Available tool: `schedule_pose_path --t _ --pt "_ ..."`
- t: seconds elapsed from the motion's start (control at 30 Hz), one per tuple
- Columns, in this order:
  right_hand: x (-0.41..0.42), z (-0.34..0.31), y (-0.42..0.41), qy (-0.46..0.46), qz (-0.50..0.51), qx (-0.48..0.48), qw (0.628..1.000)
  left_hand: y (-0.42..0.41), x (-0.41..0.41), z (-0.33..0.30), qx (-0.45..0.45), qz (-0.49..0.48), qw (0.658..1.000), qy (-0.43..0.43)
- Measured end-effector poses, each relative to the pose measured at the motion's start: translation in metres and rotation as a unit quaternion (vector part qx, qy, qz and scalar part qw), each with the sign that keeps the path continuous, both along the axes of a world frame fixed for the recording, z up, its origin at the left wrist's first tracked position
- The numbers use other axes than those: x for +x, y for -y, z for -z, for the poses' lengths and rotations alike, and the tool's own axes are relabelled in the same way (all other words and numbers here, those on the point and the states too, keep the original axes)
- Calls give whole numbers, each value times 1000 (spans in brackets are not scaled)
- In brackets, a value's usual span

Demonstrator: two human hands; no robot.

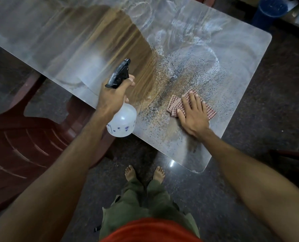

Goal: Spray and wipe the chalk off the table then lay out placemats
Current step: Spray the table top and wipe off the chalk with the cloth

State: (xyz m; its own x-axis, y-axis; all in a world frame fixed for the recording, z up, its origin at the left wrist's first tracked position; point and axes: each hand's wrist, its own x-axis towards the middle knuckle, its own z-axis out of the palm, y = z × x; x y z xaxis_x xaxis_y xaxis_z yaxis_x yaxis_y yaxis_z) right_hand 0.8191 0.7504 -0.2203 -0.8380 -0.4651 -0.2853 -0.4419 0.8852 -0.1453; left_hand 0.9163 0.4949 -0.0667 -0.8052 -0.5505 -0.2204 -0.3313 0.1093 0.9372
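A long table runs from the top left to the lower right; its right half is hazy with white chalk smears, and a brown streak in the middle shows bare surface. Spray droplets speckle the area near the front edge. My left hand grips the neck of a clear spray bottle with a black trigger head, held above the table's front edge, nozzle pointing away. My right hand lies flat, fingers straight, pressing a folded red-and-white checked cloth onto the wet patch.
A dark red plastic chair stands at the left beside the table. A blue bucket sits on the dark stone floor at the top right. My bare feet stand close to the table's near corner.
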Motion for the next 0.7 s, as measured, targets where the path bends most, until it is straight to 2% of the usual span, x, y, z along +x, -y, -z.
schedule_pose_path --t 0.13,0.27,0.37,0.43,0.57,0.63,0.7 --pt "17 1 47 -8 -5 -10 1000 18 1 -3 -15 -2 1000 -5" --pt "85 1 70 -5 -131 -32 991 38 0 -7 -18 -8 1000 -4" --pt "101 2 51 -1 -170 -32 985 55 -2 -8 -14 -5 1000 -6" --pt "81 2 46 1 -145 -13 989 68 -2 -9 -10 -4 1000 -11" --pt "20 4 91 -36 10 -27 999 87 1 -8 -14 -9 1000 -21" --pt "9 4 133 -31 16 -40 999 95 1 -7 -16 -7 1000 -18" --pt "24 5 171 -14 -35 -45 998 104 1 -6 -13 -4 1000 -20"
